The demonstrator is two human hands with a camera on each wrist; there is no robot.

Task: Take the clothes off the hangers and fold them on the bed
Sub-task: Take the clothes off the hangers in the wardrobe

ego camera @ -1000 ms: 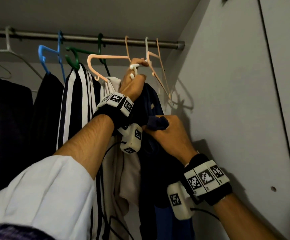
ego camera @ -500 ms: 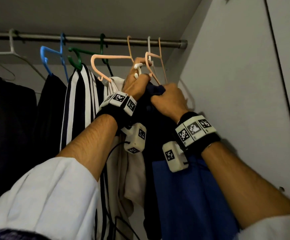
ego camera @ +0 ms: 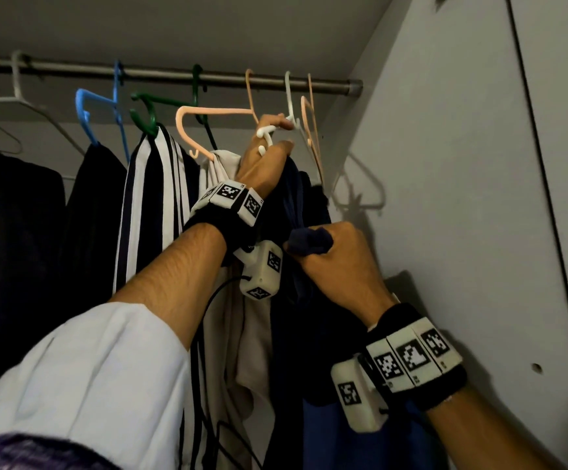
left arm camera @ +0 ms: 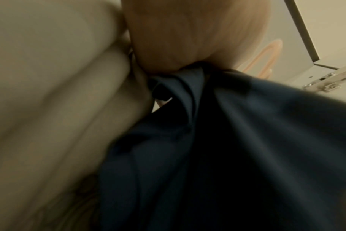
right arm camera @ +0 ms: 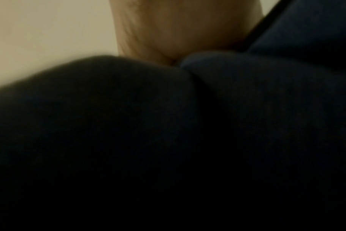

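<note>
Stripping the navy garment (ego camera: 301,205) from the white hanger (ego camera: 269,134) is the step in hand, judged from how the hands lie. The left hand (ego camera: 263,157) reaches up under the closet rail (ego camera: 160,74), its grip closed round the white hanger's shoulder. The right hand (ego camera: 338,256) sits lower, just beside the side panel (ego camera: 445,198), its grip fisted on a bunch of the navy fabric. The right wrist view is filled with dark cloth, which agrees with this hold.

The navy garment hangs at the right end of the rail, between a beige garment (ego camera: 228,171) on a peach hanger (ego camera: 207,111) and a bare peach hanger (ego camera: 311,130) near the panel. None of it is yet on the bed, which is out of view.

To do the step well:

1. Keep the left grip firm, so the white hanger does not swing or unhook.
2. Draw the fabric down and toward the open side with the right hand, one shoulder at a time.
3. Avoid a straight downward jerk; the neckline may catch on the hanger's end and stretch.
4. Keep the pull clear of the beige garment, which lies touching the navy one and could be dragged along.

A striped garment (ego camera: 153,212) on a green hanger (ego camera: 146,111) and further dark clothes remain to the left.
</note>
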